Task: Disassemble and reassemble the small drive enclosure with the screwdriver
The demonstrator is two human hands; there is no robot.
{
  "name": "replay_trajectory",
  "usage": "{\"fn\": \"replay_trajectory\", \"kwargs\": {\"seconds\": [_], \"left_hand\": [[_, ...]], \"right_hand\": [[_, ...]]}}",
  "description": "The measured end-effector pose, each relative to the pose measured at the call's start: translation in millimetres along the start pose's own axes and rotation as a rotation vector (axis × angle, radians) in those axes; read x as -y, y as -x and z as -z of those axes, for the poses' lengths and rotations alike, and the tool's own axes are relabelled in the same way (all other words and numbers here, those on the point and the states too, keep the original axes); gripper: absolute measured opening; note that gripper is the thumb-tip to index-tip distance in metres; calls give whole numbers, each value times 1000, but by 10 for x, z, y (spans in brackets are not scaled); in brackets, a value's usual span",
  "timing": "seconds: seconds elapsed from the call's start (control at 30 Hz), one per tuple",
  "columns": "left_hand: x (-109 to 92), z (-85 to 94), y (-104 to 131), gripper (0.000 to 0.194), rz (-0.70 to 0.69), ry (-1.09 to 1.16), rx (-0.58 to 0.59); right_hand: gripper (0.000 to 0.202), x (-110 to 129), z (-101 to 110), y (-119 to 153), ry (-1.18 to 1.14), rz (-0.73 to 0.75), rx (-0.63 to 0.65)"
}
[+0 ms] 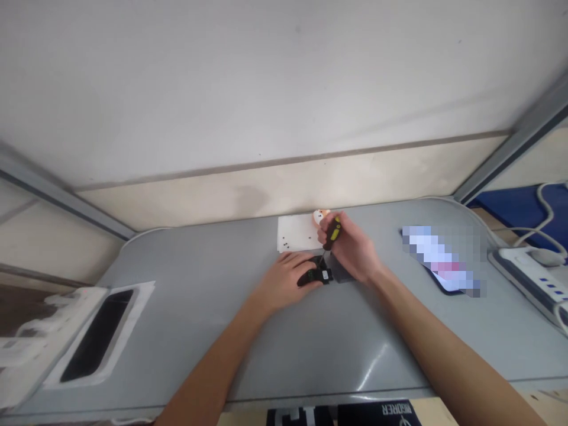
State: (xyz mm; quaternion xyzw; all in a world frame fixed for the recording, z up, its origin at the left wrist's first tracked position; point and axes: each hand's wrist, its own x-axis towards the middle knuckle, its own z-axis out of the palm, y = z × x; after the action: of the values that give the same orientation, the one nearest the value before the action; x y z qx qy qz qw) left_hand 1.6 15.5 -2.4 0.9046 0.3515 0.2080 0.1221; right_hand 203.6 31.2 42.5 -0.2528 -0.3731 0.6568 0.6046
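Observation:
Near the middle of the grey table, my left hand steadies a small black device that bears a pale label, its fingers curled over the left side. In my closed right hand is a screwdriver with a black and yellow handle. The shaft slants down to the device; its exact contact point is too small to tell. A dark flat piece lies under and beside my right hand. Behind my hands, several tiny dark screw-like bits lie on a white sheet.
A small orange-and-white figure stands at the sheet's right edge. To the right lie a phone with a blurred screen and a white power strip. At left, a black phone-like slab rests on white paper. A wall closes the back.

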Motion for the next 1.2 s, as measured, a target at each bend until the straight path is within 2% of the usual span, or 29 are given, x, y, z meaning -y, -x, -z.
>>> {"fn": "replay_trajectory", "kwargs": {"seconds": [0.2, 0.4, 0.6, 0.77, 0.9, 1.07, 1.2], "left_hand": [[11, -6, 6, 25, -14, -11, 0], [-4, 3, 1, 23, -28, -17, -10], [-18, 12, -4, 23, -19, -16, 4], [-9, 4, -3, 25, -23, -28, -13], [0, 2, -7, 23, -26, -23, -9], [5, 3, -6, 26, -36, -27, -15], [-1, 5, -9, 24, -47, -41, -21]], "right_hand": [[40, -40, 29, -18, 60, 68, -81], [39, -24, 35, -24, -17, 4, -30], [48, -40, 42, -8, 37, 44, -54], [45, -28, -5, -14, 44, 25, -16], [35, -3, -21, 21, 64, 13, 17], [41, -59, 0, 9, 164, 102, -37], [43, -54, 2, -9, 119, 53, -22]]}}
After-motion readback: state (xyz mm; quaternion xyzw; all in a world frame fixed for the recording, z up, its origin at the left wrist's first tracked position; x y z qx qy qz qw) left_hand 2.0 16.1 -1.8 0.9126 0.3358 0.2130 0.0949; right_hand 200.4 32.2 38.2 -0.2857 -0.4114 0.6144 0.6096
